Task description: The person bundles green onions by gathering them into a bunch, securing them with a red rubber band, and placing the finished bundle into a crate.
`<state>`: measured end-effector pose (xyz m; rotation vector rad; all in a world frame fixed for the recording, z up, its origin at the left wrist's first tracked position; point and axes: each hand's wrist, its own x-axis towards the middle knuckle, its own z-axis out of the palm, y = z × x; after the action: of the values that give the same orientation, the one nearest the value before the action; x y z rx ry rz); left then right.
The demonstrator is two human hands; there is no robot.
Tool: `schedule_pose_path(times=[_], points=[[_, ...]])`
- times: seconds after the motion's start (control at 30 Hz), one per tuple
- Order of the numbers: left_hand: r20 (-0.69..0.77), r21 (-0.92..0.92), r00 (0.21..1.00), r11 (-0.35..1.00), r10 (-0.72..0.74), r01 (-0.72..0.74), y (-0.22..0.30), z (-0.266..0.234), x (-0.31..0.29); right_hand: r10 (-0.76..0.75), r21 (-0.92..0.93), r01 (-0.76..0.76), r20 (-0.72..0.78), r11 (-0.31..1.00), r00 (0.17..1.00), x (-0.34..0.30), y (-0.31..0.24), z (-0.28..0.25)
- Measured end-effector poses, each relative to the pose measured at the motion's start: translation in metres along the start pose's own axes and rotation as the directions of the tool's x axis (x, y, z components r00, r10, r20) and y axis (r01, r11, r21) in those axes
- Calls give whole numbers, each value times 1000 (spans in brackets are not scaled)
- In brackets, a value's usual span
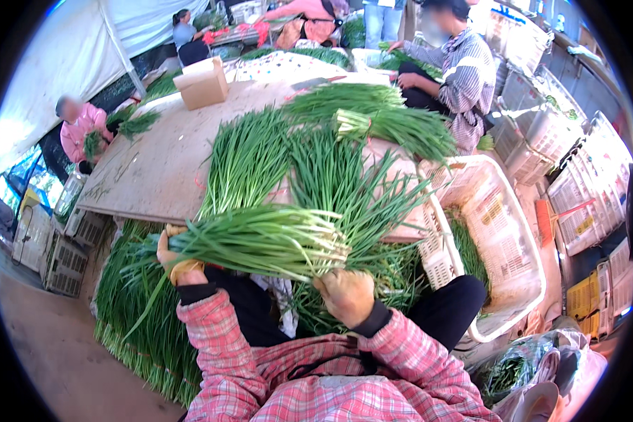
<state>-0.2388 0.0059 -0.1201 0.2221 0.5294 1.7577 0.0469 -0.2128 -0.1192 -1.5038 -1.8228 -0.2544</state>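
Note:
A loose bunch of green chives (267,239) lies sideways in front of me, leaves to the left and pale stem ends to the right. My left hand (174,257) is wrapped round its leafy end. At the stem ends my right hand (346,297) is closed, fingers pinched on the pale stems; its fingertips are partly hidden. Just beyond, two spread piles of chives, a left pile (246,158) and a right pile (337,190), rest on the wooden table (144,169). A bundle with even, cut-looking ends (394,130) lies behind them.
A large heap of chives (141,316) fills the floor at my left. White plastic crate (517,281) stands right, holding some greens. A cardboard box (202,84) sits on the table. Co-workers sit around it, one in a striped shirt (468,77) at far right. Stacked crates (591,183) line the right side.

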Motion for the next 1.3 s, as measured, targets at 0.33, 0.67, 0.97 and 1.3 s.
schedule_pose_path(times=[0.33,0.67,0.97,1.3], points=[[3,272,982,944,191,-185,-7,13,-12,78,-49,-68,235,996,969,-6,-2,-43],[105,42,993,998,-59,55,0,34,-30,-317,43,321,324,946,891,2,-12,-19],[385,658,807,480,448,-580,1,-2,6,-194,76,179,446,981,874,-65,35,-45],[134,9,985,994,-109,109,-3,26,-15,-23,-105,42,176,994,984,27,-18,3]])
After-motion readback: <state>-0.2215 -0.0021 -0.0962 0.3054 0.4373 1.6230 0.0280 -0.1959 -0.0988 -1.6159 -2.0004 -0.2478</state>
